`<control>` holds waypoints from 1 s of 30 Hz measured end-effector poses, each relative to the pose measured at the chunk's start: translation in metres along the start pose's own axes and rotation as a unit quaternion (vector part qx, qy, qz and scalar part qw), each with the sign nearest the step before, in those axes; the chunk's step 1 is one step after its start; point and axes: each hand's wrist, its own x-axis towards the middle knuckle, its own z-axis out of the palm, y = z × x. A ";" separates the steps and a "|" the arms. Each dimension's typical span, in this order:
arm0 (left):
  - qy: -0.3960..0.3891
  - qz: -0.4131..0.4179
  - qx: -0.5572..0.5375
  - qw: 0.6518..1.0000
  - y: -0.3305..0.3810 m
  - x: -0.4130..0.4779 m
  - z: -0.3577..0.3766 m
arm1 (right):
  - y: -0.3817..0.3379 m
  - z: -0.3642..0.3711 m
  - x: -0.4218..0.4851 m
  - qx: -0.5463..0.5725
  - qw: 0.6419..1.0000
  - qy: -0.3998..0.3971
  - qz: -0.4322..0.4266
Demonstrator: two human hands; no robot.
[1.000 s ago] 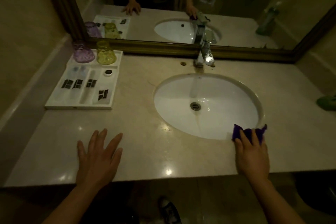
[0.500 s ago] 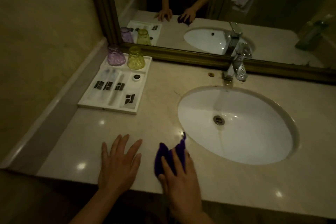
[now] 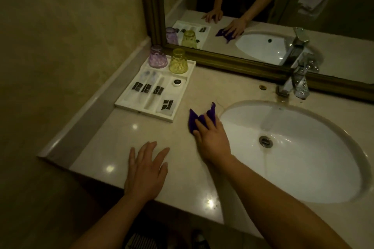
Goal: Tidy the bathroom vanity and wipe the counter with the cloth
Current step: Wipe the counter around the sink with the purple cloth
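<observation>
A purple cloth lies on the beige stone counter between the white tray and the sink's left rim. My right hand presses flat on the cloth, fingers spread over it. My left hand rests palm down with fingers apart on the counter near its front edge, holding nothing. The white amenity tray sits at the back left with packets, a small round jar, an upturned purple glass and an upturned yellow glass.
The white oval sink fills the right side, with a chrome tap behind it. A gold-framed mirror runs along the back. A wall and a raised ledge bound the counter on the left.
My right hand has slid the cloth from the sink's front right rim, along the front edge, to the counter left of the sink near the tray. My left hand stays planted.
</observation>
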 end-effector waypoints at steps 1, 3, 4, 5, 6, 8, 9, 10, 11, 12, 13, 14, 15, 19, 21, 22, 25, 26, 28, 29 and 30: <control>0.001 -0.001 0.000 1.000 0.000 0.000 -0.001 | -0.002 0.002 -0.009 -0.003 1.000 -0.002 -0.006; -0.001 0.000 0.002 1.000 0.001 -0.001 -0.001 | -0.009 0.007 -0.047 -0.011 0.999 0.007 -0.034; -0.002 0.000 0.002 1.000 0.001 -0.001 0.000 | -0.013 0.010 -0.074 -0.008 0.998 0.008 -0.056; 0.000 -0.001 -0.001 1.000 0.001 -0.001 0.000 | -0.014 0.013 -0.101 -0.006 0.996 0.003 -0.086; 0.005 -0.001 -0.006 1.000 0.000 -0.002 0.001 | -0.011 0.015 -0.127 -0.006 0.993 -0.005 -0.117; 0.009 0.004 -0.012 1.000 -0.002 -0.002 0.003 | 0.012 0.012 -0.166 -0.021 0.990 -0.008 -0.142; 0.009 0.007 -0.014 1.000 -0.002 -0.002 0.003 | 0.029 0.009 -0.179 -0.033 0.992 0.008 -0.125; 0.010 0.009 -0.017 1.000 -0.002 -0.002 0.004 | 0.045 0.005 -0.187 -0.041 0.995 0.025 -0.090; 0.010 0.011 -0.023 1.000 -0.002 -0.002 0.004 | 0.057 0.001 -0.192 -0.040 0.998 0.037 -0.041; 0.012 0.013 -0.035 0.999 -0.002 -0.002 0.003 | 0.062 -0.001 -0.194 -0.033 0.998 0.047 0.016; 0.017 0.014 -0.051 0.998 -0.003 -0.002 0.002 | 0.061 -0.002 -0.192 -0.025 0.996 0.054 0.067; 0.023 0.011 -0.063 0.998 -0.007 -0.002 0.000 | 0.054 0.000 -0.188 -0.019 0.992 0.062 0.104; 0.029 0.007 -0.064 0.998 -0.015 -0.003 -0.002 | 0.044 0.004 -0.183 -0.018 0.989 0.072 0.126; 0.047 -0.042 -0.001 0.998 -0.066 -0.016 -0.015 | -0.001 0.013 -0.149 -0.028 0.994 0.078 0.076; 0.035 -0.083 0.023 0.996 -0.089 -0.022 -0.022 | -0.024 0.015 -0.131 -0.033 0.998 0.047 0.026; 0.025 -0.107 0.026 0.994 -0.100 -0.025 -0.025 | -0.038 0.018 -0.122 -0.033 0.999 0.033 -0.009; -0.003 -0.142 0.031 0.989 -0.109 -0.025 -0.023 | -0.071 0.026 -0.099 -0.023 0.991 0.005 -0.135; 0.000 -0.151 0.032 0.988 -0.109 -0.025 -0.022 | -0.083 0.028 -0.089 -0.013 0.985 -0.007 -0.175; 0.005 -0.163 0.038 0.986 -0.109 -0.024 -0.020 | -0.105 0.030 -0.069 0.003 0.973 -0.027 -0.230; 0.006 -0.167 0.044 0.985 -0.109 -0.023 -0.019 | -0.115 0.031 -0.058 0.010 0.968 -0.027 -0.250; 0.007 -0.170 0.051 0.984 -0.110 -0.023 -0.019 | -0.124 0.030 -0.047 0.021 0.964 -0.023 -0.262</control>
